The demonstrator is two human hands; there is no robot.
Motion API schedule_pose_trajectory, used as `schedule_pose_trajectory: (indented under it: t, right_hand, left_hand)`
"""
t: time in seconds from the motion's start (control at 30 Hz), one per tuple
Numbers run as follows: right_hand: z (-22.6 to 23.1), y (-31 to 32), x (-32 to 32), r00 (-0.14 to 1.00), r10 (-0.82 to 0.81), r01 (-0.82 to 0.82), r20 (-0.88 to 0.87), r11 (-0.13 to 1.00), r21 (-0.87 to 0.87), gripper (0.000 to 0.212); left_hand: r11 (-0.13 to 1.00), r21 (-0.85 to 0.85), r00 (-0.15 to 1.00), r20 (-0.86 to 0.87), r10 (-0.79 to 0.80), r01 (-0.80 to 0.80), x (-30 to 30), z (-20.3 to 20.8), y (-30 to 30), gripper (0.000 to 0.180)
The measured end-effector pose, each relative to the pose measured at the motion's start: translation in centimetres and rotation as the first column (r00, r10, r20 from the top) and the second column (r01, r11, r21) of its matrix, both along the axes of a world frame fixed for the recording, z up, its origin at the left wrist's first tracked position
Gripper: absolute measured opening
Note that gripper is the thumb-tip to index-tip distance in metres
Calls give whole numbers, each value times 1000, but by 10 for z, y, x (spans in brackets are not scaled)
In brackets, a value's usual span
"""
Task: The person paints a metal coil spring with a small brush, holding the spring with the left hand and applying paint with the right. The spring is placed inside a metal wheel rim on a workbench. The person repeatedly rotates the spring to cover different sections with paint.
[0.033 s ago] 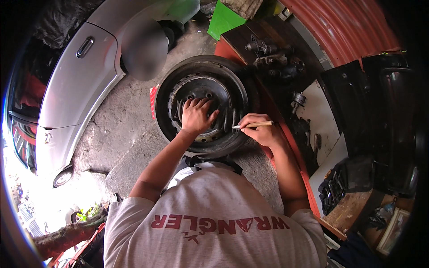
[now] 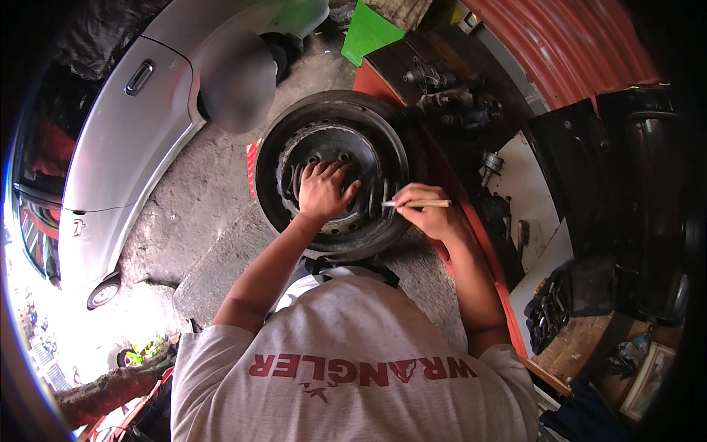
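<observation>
A tyre on a steel wheel (image 2: 329, 147) lies flat in front of me, its rim dark and worn. Across it are dark curved bars like the coils of a spring (image 2: 376, 197), partly hidden under my hand. My left hand (image 2: 322, 190) rests palm down over the middle of them, fingers stretched and thumb apart. At the wheel's right edge, my right hand (image 2: 426, 210) pinches a slim tool with a tan handle (image 2: 431, 203) and a pale, narrow tip. That tip points left, close to the right end of the coils; whether it touches them I cannot tell.
A silver car (image 2: 136, 110) stands to the left on the rough concrete floor (image 2: 173, 210). Along the right runs a red-edged bench with greasy metal parts (image 2: 460, 110), a wire brush (image 2: 523, 233) and a black panel (image 2: 615, 199). A green object (image 2: 372, 33) is at the far end.
The tool's tip has shifted slightly left, and my right fingers have tilted a little with it. My left hand and the wheel are unmoved.
</observation>
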State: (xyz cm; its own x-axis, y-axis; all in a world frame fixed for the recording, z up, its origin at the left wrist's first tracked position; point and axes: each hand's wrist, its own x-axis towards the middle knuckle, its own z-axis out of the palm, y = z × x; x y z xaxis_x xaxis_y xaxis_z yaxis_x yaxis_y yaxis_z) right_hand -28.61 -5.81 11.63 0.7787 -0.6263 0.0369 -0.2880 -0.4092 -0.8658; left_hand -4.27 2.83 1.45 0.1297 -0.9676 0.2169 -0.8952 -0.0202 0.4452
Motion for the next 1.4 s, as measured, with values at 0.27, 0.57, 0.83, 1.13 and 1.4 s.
schedule_pose_trajectory:
  t: [0.27,0.57,0.83,1.13,1.4]
  right_hand:
    - [8,-7,5,997,69,-69,-27,998,17,5]
    - [11,-10,-1,994,3,4,-106,998,65,5]
    - [-13,-12,1,987,-102,122,128,980,-157,7]
    - [-18,-15,3,977,-160,180,139,972,-148,9]
    - [-30,-5,-10,939,-341,339,-33,912,229,8]
  left_hand:
    - [1000,-24,1000,-13,10,-10,4,0,-9,53]
    - [1000,-1,1000,6,-5,5,6,0,-12,53]
    - [999,34,1000,1,2,-2,5,6,-18,53]
    - [1000,22,1000,9,-1,1,6,1,-17,53]
    - [996,87,1000,-10,-5,5,6,5,-16,55]
